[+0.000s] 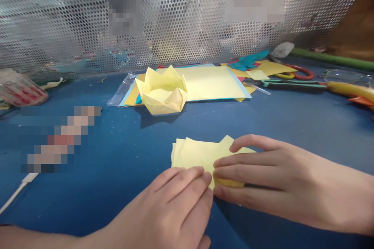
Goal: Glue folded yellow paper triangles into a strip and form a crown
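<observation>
A piece of folded yellow paper (198, 151) lies on the blue table in front of me, with several layers and pointed corners along its far edge. My left hand (175, 202) bends over the near left edge, its fingers pressed together on the paper. From the right, my right hand (280, 179) holds the paper's right part, fingertips close to those of my left hand. Both hands cover much of the near side, so the folds there are hidden. Beyond them stands a folded yellow paper bowl (165, 103) with a pointed rim.
Behind the bowl lies a stack of paper sheets (210, 81). Scissors (300, 72), a dark cutter with teal edges (292, 85) and a yellow-handled tool (344, 88) are at right. A clear cup (20, 87) and a white cable (14, 196) are at left. Perforated metal (187, 19) borders the table.
</observation>
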{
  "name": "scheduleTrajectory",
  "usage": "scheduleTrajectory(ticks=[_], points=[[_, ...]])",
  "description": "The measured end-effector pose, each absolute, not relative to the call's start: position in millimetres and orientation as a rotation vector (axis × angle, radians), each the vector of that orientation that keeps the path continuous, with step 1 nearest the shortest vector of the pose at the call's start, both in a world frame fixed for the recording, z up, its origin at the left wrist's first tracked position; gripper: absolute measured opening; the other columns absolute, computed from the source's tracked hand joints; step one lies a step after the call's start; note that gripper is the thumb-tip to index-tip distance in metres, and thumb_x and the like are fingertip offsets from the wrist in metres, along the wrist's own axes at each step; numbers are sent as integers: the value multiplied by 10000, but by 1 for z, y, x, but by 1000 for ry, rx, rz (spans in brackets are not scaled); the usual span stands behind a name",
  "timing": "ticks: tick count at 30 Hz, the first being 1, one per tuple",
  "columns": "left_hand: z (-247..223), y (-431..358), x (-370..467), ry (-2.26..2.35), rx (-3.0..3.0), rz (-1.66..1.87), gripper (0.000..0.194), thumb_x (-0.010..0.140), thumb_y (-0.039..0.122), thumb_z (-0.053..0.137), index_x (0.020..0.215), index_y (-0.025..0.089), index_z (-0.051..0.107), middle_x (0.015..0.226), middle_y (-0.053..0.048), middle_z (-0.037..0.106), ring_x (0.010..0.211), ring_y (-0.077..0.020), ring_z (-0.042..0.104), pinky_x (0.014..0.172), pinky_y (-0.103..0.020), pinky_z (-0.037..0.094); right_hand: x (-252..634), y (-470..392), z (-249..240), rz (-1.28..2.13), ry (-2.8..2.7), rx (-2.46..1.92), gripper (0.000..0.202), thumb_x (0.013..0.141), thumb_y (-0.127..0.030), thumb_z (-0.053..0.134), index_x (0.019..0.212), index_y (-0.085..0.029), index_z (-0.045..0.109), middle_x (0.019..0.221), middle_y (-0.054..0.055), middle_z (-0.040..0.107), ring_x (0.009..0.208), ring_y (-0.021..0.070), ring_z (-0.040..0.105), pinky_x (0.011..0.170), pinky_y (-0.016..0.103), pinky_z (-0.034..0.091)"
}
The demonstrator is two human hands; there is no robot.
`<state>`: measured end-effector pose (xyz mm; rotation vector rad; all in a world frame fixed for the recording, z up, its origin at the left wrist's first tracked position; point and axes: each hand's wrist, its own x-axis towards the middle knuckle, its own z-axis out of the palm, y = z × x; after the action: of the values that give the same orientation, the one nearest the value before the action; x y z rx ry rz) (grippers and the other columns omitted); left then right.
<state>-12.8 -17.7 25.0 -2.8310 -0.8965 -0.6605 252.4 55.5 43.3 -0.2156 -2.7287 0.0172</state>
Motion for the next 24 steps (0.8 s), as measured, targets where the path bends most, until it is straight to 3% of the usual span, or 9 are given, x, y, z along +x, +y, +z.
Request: scheduleTrajectory(ticks=[3, 9, 15, 21, 24], points=[[24, -18, -13, -885, -2824, -656, 361, 1155, 216, 433, 1274, 102, 755, 1317, -79, 804, 1264, -203, 724, 1206, -300, 479, 252, 57, 43, 38, -2792, -154, 365, 1160, -220, 431, 1007, -211, 762, 996, 28, 781, 952, 138, 739, 926, 320, 549], [25, -19, -12, -877, -2830, -591, 336, 1145, 239, 483, 1318, 105, 739, 1351, -73, 791, 1287, -193, 711, 1217, -294, 478, 252, 56, 42, 80, -2799, -183, 346, 1146, -201, 456, 926, -215, 722, 945, 13, 761, 927, 131, 717, 930, 328, 540], [28, -14, -10, -844, -2796, -481, 445, 1191, 319, 374, 1343, 88, 723, 1364, -81, 784, 1274, -214, 709, 1173, -308, 501, 252, 53, 40, 126, -2792, -239, 273, 1152, -237, 479, 1047, -169, 721, 984, 19, 758, 925, 125, 709, 917, 320, 537], [26, -19, -18, -822, -2842, -467, 542, 1213, 382, 289, 1349, 79, 718, 1444, -101, 742, 1365, -211, 659, 1248, -295, 416, 249, 48, 45, 224, -2768, -357, 293, 1134, -199, 473, 1057, -177, 755, 984, 52, 761, 922, 151, 693, 855, 317, 549], [29, -16, -17, -829, -2879, -398, 515, 1177, 485, 433, 1422, 114, 693, 1491, -140, 705, 1406, -270, 637, 1232, -351, 471, 247, 46, 44, 247, -2735, -379, 277, 1116, -156, 488, 1040, -159, 754, 932, 40, 745, 855, 139, 662, 788, 289, 522]])
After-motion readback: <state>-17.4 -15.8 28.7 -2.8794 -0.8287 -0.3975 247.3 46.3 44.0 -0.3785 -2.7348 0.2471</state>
